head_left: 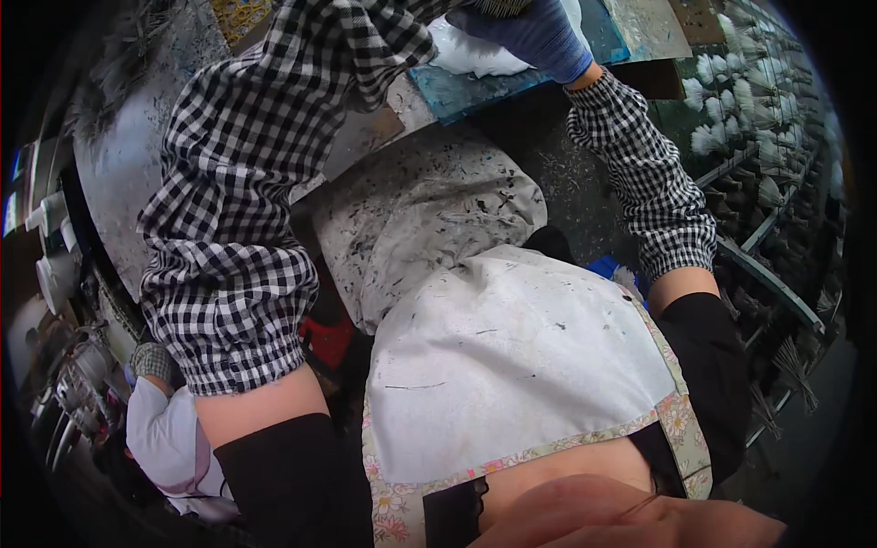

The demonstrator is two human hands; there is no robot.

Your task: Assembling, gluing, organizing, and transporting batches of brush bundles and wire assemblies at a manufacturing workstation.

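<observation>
My right hand [541,38], in a blue-violet knit glove, reaches in at the top edge. Its fingers bend leftward around a tan bundle of bristles [501,6], mostly cut off by the frame. Beneath the glove spreads a white, soft-looking mass [475,57]; I cannot tell if it is paste or sheet. That mass lies on a blue, paint-smeared board [466,96] on the bench. A checked black-and-white sleeve [247,183] covers my left forearm, which stretches up past the top edge. My left hand is out of the picture.
On the right stands a metal rack [772,279] with rows of white-tipped brushes [731,100]. A pale stained cloth [429,210] hangs over my lap below the bench edge. At lower left another person in a white top [174,434] is at work.
</observation>
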